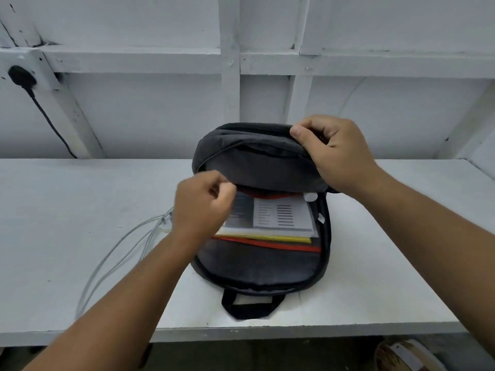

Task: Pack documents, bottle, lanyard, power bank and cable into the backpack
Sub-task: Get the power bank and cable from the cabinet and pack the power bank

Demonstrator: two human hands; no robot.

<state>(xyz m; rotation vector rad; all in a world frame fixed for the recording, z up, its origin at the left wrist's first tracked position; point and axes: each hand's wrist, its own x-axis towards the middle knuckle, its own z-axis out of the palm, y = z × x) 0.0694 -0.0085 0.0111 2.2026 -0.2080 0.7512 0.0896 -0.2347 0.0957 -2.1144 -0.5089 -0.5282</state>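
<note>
Backpack (254,269), unzipped, at table (388,263) front edge; flap (254,167) rim gripped by right hand (337,153). Left hand (201,210) curled at opening's left rim, hold indiscernible. Documents (281,218) inside; cable (115,253) left.

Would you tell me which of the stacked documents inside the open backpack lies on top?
The white printed sheet lies on top in the backpack; the yellow document and red document show only as thin edges beneath it.
</note>
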